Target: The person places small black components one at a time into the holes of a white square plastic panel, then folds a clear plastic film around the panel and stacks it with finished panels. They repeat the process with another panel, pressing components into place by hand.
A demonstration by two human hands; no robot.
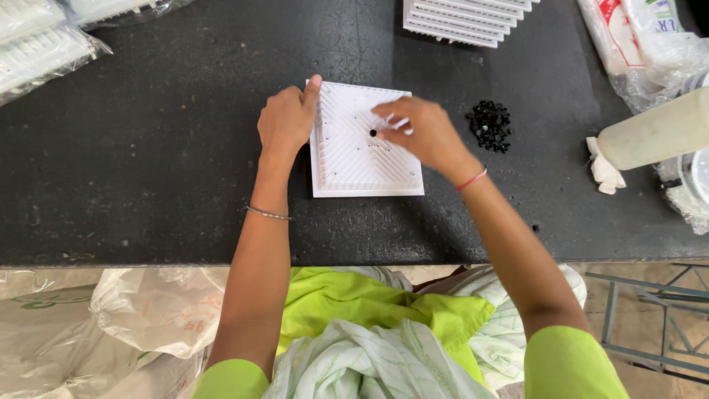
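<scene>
Two hands worked a white ribbed square panel [354,159] lying flat at the middle of a black table [148,148].

At far left lay clear bags of white ribbed parts [40,44]. The left hand [286,118] steadied the panel's left edge, fingers curled, forefinger stretched along the rim. The right hand [425,133] hovered over the panel's centre, fingertips pinched narrow about a small black piece [373,133]. The panel looked like light, stiff moulded plastic with thin ribs, likely brittle and best held by its rim. Just right of it sat a loose heap of black pieces [490,125], tiny and prone to roll. Beyond stood a stack of white panels [461,18], a pale bottle [653,133] and crumpled plastic bags [642,52], contents unclear.
</scene>
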